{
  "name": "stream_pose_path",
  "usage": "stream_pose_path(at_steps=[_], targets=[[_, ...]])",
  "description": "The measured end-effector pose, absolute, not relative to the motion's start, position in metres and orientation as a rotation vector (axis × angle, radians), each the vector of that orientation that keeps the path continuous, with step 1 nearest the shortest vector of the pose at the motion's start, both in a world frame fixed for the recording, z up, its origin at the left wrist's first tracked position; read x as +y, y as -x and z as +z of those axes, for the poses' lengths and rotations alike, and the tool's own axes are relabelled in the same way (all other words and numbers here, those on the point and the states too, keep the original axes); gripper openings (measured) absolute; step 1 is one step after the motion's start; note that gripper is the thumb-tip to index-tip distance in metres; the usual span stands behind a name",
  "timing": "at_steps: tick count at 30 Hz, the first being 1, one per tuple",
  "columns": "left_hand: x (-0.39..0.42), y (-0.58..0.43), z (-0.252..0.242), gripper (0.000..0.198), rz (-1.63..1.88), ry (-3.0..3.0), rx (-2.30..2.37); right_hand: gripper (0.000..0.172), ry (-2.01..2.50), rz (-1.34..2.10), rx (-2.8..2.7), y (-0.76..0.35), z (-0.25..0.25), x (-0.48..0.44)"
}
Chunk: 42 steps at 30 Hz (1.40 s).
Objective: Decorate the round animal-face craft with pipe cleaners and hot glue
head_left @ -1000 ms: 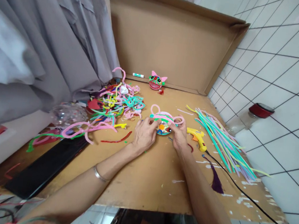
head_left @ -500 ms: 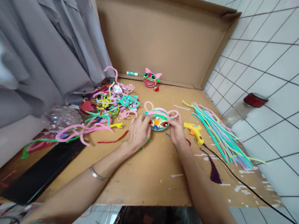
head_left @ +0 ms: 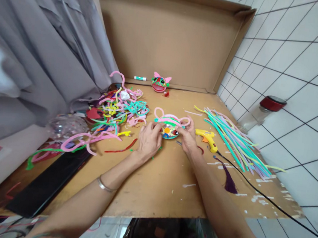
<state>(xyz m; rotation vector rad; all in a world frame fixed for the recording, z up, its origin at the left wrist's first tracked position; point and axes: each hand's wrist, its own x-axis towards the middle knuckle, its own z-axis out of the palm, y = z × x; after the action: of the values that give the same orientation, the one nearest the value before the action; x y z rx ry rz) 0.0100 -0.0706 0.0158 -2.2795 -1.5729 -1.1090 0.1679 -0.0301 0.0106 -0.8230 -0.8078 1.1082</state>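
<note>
Both hands hold a small round multicoloured pipe-cleaner craft face with pink looped ears (head_left: 170, 126) near the middle of the brown cardboard-covered table (head_left: 154, 186). The left hand (head_left: 148, 140) pinches its left edge with curled fingers; the right hand (head_left: 188, 139) grips its right edge the same way. Just right of the right hand lies a yellow hot glue gun (head_left: 207, 138) with a black cord (head_left: 266, 206). Beyond it spreads a bundle of straight pastel pipe cleaners (head_left: 233, 142). Left of the hands sits a tangled heap of coloured pipe cleaners (head_left: 120, 111). A finished pink-eared craft face (head_left: 159, 83) stands against the upright cardboard back wall (head_left: 170, 40).
</note>
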Motion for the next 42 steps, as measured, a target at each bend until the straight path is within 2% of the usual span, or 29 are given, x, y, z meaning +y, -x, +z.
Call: stream_pose_path(at_steps=[23,34,42], targets=[[-0.0702,-0.0107,0.0148,0.038,-1.120,2.285,-1.594,0.066,0.790,1.108,-0.848,-0.1691,0.0114,-0.0292],[-0.0724,-0.0131,0.0164,0.039,-1.144,2.326,-1.562,0.051,0.745,1.123,-0.855,-0.1682,0.0138,-0.0316],[-0.0720,-0.0136,0.0143,0.047,-1.133,2.351,-1.524,0.052,0.749,1.134,-0.834,-0.1676,0.0146,-0.0322]])
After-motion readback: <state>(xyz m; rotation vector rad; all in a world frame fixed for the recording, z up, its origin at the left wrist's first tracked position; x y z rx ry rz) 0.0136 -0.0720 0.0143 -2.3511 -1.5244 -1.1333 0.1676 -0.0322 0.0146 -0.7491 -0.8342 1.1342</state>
